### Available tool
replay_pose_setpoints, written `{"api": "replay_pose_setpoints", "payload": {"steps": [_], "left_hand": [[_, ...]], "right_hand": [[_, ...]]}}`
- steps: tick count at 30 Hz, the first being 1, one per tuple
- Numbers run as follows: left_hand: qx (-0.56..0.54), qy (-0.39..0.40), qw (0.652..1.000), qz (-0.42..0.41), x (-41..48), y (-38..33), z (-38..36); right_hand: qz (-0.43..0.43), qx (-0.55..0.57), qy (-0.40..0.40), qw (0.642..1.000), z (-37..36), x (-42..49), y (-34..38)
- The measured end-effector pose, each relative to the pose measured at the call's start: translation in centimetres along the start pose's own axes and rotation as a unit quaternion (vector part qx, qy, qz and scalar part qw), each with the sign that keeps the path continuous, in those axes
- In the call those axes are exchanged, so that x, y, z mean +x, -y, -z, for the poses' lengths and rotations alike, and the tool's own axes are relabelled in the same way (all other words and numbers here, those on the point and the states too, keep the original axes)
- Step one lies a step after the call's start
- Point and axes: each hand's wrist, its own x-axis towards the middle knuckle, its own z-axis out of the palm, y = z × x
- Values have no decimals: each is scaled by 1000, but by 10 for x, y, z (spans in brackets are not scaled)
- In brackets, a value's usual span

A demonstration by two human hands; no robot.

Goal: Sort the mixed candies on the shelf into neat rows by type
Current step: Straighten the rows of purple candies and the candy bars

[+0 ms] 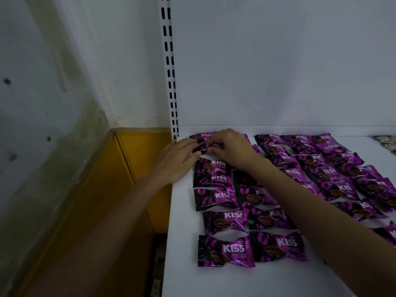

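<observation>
Yellow panel (137,168) shows low on the left, under a stained grey wall (53,82). Next comes a white slotted upright (170,82) at the back corner of the white shelf (182,232). The left hand (177,159) lies at that corner, fingers nearly straight, tips touching the left end of one candy (203,146) — released, not gripping. The right hand (231,146) arches over the same candy, fingers and thumb curled, pinching its wrapper; most of it is hidden beneath them. Rows of candies (226,250) cover the shelf from near edge to back: purple foil with black crimped ends, darker lip prints, a brown sweet pictured, "KISS" in white. The left rows lie straight; further right they overlap and tilt, and the right forearm hides several. At the far right edge, dark packets (385,142) are cut off — their print is unreadable.
</observation>
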Motion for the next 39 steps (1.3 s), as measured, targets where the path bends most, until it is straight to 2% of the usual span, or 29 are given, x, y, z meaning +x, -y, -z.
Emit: {"api": "replay_pose_setpoints", "payload": {"steps": [6,11,15,22,29,34,37,39], "left_hand": [[-14,-66,998,0,0,3,2],[-106,-155,982,30,7,-12,13],[-218,-154,957,117,12,-22,14],[-179,-147,955,183,10,-23,7],[-48,-138,976,164,8,-14,4],[-54,-160,979,110,4,-12,9],[-73,-163,982,61,-11,-14,16],[-82,-132,988,23,-22,-19,18]], "right_hand": [[-2,-56,36,998,7,-3,-2],[-16,82,17,996,13,-4,5],[-22,130,-42,990,21,-8,7],[-21,48,-4,999,14,-9,2],[-21,0,7,1000,5,-6,0],[-7,30,-14,999,16,-19,0],[29,39,13,999,24,-34,2],[40,25,38,998,25,-39,2]]}}
